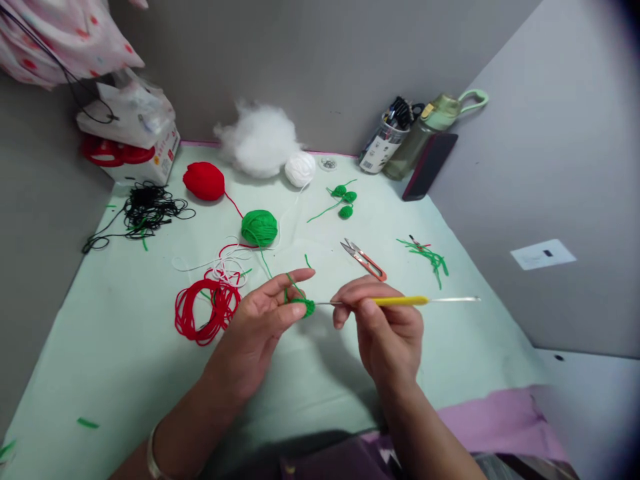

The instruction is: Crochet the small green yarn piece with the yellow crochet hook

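Note:
My left hand (260, 320) pinches a small green crochet piece (306, 307) between thumb and fingers, with green yarn looped over the index finger. That strand runs back to the green yarn ball (259, 227). My right hand (385, 327) is closed round a crochet hook with a yellow handle (400, 301); its metal tip pokes into the green piece. Both hands hover above the pale green table cover (100, 333).
Orange thread snips (364, 259) lie just beyond my hands. A red yarn coil (205, 310), red ball (204, 181), white ball (300, 169), stuffing (257, 139), black yarn tangle (147, 207), small green pieces (344, 199), green scraps (427, 255), a pen cup (385, 140), bottle (430, 127) and phone (430, 165) surround them.

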Motion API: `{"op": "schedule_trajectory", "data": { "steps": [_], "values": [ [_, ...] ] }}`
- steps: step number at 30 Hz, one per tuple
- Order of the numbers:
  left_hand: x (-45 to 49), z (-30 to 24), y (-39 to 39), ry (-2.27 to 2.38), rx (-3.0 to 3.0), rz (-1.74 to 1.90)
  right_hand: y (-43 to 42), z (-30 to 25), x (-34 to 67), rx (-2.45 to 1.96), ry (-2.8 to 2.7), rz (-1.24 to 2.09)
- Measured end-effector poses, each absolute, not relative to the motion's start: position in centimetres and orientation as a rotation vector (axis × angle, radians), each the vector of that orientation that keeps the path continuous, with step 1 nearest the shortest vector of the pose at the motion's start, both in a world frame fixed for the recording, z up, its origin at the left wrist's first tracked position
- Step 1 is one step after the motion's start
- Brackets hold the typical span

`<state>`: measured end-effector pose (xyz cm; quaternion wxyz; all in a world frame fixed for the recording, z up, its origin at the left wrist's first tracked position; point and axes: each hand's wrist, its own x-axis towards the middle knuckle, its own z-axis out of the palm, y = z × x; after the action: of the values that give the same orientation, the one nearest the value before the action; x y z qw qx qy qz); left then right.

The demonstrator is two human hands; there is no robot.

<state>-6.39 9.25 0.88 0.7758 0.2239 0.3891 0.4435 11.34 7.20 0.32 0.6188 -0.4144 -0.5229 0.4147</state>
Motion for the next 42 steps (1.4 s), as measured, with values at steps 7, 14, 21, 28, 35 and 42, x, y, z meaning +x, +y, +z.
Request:
{"op": "schedule_trajectory", "data": {
  "steps": [7,14,21,28,35,42],
  "values": [
    [-5.4,0.3,8.6,0.888,0.641,0.980,7.2,0.5,10.5,-1.026,-1.404,0.845],
    [-5.8,1.0,8.9,0.815,0.589,0.924,7.0,0.8,10.9,-0.924,-1.244,0.965],
    [-5.8,1.5,8.6,0.621,0.467,0.866,7.7,1.3,11.6,-0.910,-0.856,1.387],
    [-5.0,1.0,7.9,0.909,0.730,1.028,7.3,1.0,10.3,-0.959,-1.298,0.854],
    [-4.0,1.3,8.5,0.858,0.492,1.065,6.7,0.5,10.8,-1.051,-1.630,0.424],
    [-4.4,1.5,8.9,0.793,0.359,0.988,7.4,1.2,12.0,-1.008,-1.360,0.728]
  ]
}}
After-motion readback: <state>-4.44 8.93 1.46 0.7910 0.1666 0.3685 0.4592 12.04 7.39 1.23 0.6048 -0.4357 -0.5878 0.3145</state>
